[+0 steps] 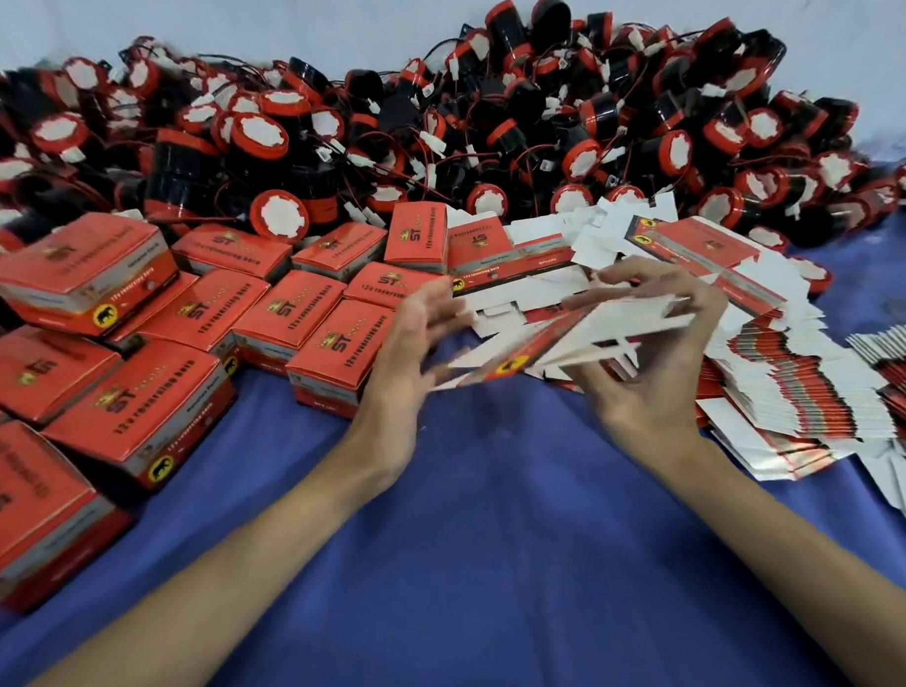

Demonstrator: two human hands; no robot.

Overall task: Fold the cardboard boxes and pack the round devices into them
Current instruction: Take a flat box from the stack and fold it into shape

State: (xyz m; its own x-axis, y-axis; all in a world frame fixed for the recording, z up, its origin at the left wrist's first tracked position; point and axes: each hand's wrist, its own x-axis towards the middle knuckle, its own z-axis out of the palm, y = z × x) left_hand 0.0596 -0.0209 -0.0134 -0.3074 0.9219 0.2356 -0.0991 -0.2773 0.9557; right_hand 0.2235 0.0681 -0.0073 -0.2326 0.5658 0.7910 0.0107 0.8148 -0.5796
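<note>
Closed boxes filled the left, yet a heap of round devices along the top and stacked flat blanks at right awaited packing, while the right hand pinched one unfolded blank mid-frame, the left hand resting straight fingers against it.

Both bare forearms reach from the near edge toward the middle. The left hand is spread, its fingers blurred. The right hand curls its fingers and thumb round a flat carton.
</note>
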